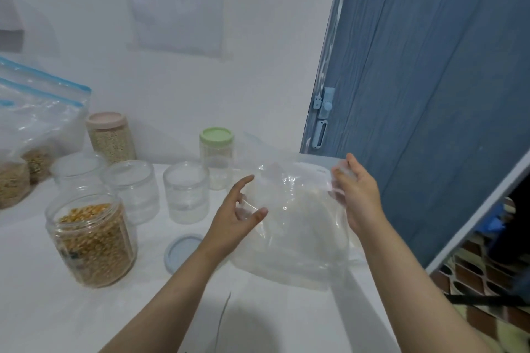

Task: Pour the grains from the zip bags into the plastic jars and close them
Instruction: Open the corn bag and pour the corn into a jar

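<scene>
An empty clear zip bag [295, 226] hangs over the right side of the white table [114, 321]. My right hand [355, 195] grips its upper right edge, fingers curled round the plastic. My left hand [238, 215] is at the bag's left edge with loosely spread fingers; whether it pinches the plastic I cannot tell. An open jar full of yellow corn kernels [91, 241] stands at the front left without a lid. A pale blue lid [182, 251] lies flat beside it. Three empty clear jars [186, 192] stand behind.
Zip bags with grains [31, 140] lean against the wall at the far left. A pink-lidded jar of pale grains [110, 137] and a green-lidded empty jar [216, 157] stand at the back. A blue door [424, 94] is close on the right, past the table's edge.
</scene>
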Available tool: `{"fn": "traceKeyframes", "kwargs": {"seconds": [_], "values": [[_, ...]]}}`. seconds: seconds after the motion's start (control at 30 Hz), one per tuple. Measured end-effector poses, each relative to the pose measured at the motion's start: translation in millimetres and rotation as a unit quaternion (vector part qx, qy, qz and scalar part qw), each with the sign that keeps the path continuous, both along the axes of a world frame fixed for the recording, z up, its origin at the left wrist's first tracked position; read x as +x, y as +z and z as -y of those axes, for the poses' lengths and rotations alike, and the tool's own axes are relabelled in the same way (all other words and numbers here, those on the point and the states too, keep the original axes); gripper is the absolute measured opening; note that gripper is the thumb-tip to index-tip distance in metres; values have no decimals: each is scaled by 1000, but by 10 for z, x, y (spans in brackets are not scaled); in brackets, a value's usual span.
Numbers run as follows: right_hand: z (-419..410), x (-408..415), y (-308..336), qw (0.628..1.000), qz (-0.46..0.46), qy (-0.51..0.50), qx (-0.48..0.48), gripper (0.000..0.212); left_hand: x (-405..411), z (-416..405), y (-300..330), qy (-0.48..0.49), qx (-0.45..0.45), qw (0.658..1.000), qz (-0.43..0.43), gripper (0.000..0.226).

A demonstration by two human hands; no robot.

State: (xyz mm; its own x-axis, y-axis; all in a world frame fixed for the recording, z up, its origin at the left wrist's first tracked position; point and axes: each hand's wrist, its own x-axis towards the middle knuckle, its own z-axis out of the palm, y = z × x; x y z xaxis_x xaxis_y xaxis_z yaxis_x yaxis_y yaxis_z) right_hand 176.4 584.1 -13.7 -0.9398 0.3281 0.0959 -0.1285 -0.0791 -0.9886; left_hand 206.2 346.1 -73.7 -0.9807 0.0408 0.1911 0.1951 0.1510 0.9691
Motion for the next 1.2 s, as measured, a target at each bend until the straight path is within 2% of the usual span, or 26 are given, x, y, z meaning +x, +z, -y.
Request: {"fn": "traceKeyframes", "kwargs": {"seconds": [0.07, 0.17, 0.37, 0.43, 0.53, 0.57, 0.67, 0.77, 0.8, 0.83, 0.93, 0.97, 1.1, 1.17, 1.2], "values": [[7, -13, -82, 997, 8, 5, 70, 62, 21, 85, -32, 4, -22, 1000, 9, 68], [33, -33, -283, 984, 8, 44, 174, 62, 55, 231, -109, -4, -30, 997, 69, 74], [-58, -20, -686, 924, 151, 72, 345, 68, 185, 286, -268, 79, -109, 987, 87, 66], [-137, 23, -814, 877, 199, 46, 434, 71, 221, 291, -310, 111, -112, 983, 88, 66], [-212, 165, -944, 765, 244, 20, 596, 79, 267, 279, -369, 134, -112, 980, 91, 65], [-236, 198, -973, 745, 251, 6, 618, 81, 279, 268, -389, 137, -115, 979, 93, 65], [-271, 244, -946, 761, 289, -40, 579, 84, 285, 233, -420, 143, -117, 976, 112, 65], [-304, 255, -878, 736, 316, -44, 598, 87, 286, 183, -422, 133, -104, 976, 139, 64], [-313, 260, -852, 737, 313, -45, 597, 89, 282, 169, -418, 131, -93, 975, 150, 64], [-325, 256, -850, 756, 309, -41, 576, 92, 274, 153, -406, 129, -80, 975, 164, 64], [-311, 265, -868, 860, 282, -2, 426, 95, 226, 119, -373, 118, -13, 968, 219, 63], [-289, 272, -872, 876, 271, 9, 399, 95, 211, 115, -363, 113, 14, 966, 233, 62], [-166, 287, -860, 903, 260, 24, 340, 91, 180, 136, -293, 105, 70, 960, 249, 57], [-123, 291, -833, 921, 264, 16, 288, 90, 175, 135, -261, 113, 79, 963, 233, 56], [-122, 287, -816, 921, 257, -1, 294, 91, 179, 125, -244, 122, 78, 965, 217, 57]]}}
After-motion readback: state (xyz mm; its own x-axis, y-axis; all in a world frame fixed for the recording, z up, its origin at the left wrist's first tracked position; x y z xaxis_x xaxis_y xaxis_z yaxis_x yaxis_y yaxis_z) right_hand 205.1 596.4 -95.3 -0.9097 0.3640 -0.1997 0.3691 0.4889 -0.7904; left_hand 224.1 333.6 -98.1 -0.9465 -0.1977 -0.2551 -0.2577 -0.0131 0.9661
